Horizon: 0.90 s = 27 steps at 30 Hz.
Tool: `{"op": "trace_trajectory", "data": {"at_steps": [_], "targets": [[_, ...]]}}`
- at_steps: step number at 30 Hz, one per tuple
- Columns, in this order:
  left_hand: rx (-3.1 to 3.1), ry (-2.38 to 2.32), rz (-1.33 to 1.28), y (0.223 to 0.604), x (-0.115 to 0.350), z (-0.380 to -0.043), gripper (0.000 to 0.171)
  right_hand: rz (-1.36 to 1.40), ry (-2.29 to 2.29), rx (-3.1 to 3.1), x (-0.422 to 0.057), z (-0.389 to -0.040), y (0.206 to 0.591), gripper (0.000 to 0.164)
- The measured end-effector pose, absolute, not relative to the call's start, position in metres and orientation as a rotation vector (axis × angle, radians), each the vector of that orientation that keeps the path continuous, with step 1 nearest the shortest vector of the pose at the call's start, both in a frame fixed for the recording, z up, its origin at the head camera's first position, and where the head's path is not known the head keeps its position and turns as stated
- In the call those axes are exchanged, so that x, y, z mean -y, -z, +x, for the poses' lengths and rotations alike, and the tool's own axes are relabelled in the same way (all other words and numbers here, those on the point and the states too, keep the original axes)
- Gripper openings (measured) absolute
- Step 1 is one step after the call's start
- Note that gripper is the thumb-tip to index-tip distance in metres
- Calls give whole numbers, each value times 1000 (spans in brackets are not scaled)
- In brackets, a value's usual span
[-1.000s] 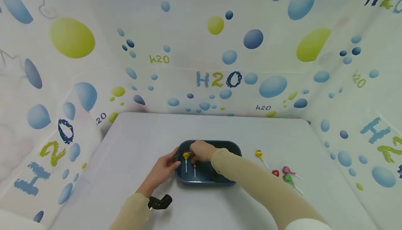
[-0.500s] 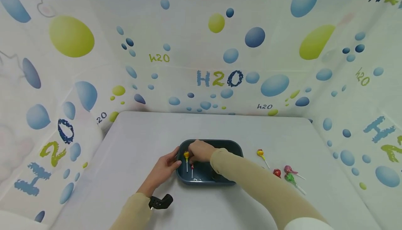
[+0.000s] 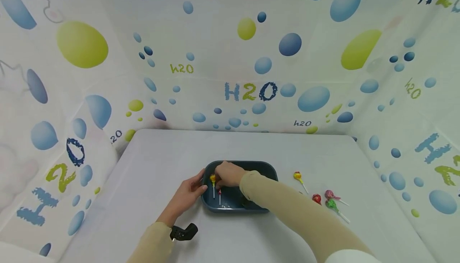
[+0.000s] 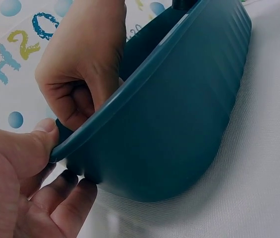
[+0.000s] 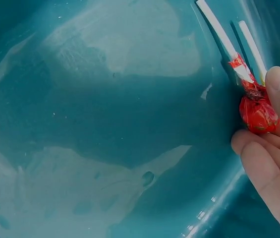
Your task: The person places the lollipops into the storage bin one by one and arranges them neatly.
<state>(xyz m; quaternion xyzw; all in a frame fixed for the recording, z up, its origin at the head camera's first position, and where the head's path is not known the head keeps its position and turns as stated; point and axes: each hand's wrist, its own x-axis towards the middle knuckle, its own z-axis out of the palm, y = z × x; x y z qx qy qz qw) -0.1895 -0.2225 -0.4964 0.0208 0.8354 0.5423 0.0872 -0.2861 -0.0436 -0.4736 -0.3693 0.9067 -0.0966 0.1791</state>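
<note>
A dark teal plastic tray point(image 3: 248, 210) with rounded corners stands on the white table. My left hand point(image 3: 187, 191) grips its left end; in the left wrist view the thumb lies over the rim and the fingers press the outer wall. Inside the tray, my right hand point(image 3: 230, 174) pinches a red-wrapped lollipop point(image 5: 258, 115) between thumb and fingers, its white stick pointing toward the tray's near side. Beside it a yellow lollipop point(image 3: 213, 178) lies along the left end. Only the white stick point(image 5: 251, 47) of this second one shows in the right wrist view.
To the right on the table point(image 3: 172, 147) lie a yellow-orange lollipop point(image 3: 297, 175), a red one point(image 3: 316, 198), a pink one point(image 3: 329, 194) and a green one point(image 3: 332, 204). A black wrist device point(image 3: 184, 232) is on the left wrist. A patterned curtain point(image 3: 215, 47) hangs behind.
The right hand has shifted slightly left inside the tray, and the red lollipop has come closer to the yellow one. The left hand keeps its grip on the tray.
</note>
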Motion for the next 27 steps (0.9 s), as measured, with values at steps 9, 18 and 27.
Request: {"op": "trace_trajectory", "data": {"at_steps": [9, 18, 27], "targets": [[-2487, -1606, 89, 494, 214, -192, 62, -1018, 274, -2583, 33, -287, 470, 22], [-2511, -1576, 85, 496, 210, -192, 63, -1038, 479, -2639, -13, -293, 426, 28], [-2558, -1512, 68, 494, 219, -188, 64, -582, 930, -2871, -153, -314, 376, 41]]}}
